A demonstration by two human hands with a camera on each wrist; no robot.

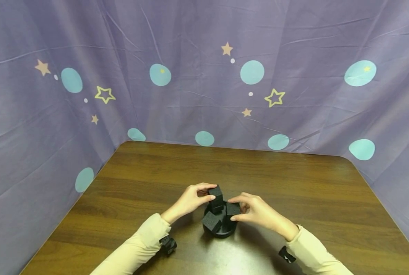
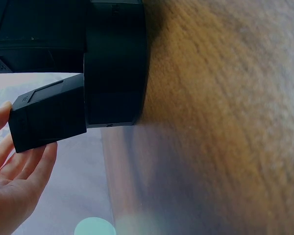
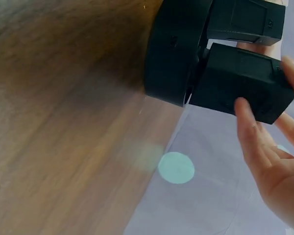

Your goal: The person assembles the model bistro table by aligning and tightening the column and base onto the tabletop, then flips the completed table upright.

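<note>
A round black base [image 1: 225,234] stands on the table, with three black rectangular blocks rising from it. My left hand [image 1: 190,199] pinches the upper end of the back-left block [image 1: 216,199] between thumb and fingers. In the left wrist view that block [image 2: 49,112] leans outward at the base's edge. My right hand [image 1: 257,211] grips the right block [image 1: 233,209] near its top; the right wrist view shows this block [image 3: 240,81] with its lower end at the base [image 3: 171,54]. The front block [image 1: 211,222] is untouched and tilts outward. How the blocks seat inside is hidden.
The brown wooden table [image 1: 149,168] spreads around the base. Behind and beside it hangs a purple curtain [image 1: 197,103] with stars and pale blue dots. Black wrist devices, one [image 1: 168,245] on the left and one [image 1: 287,254] on the right, sit at the sleeves.
</note>
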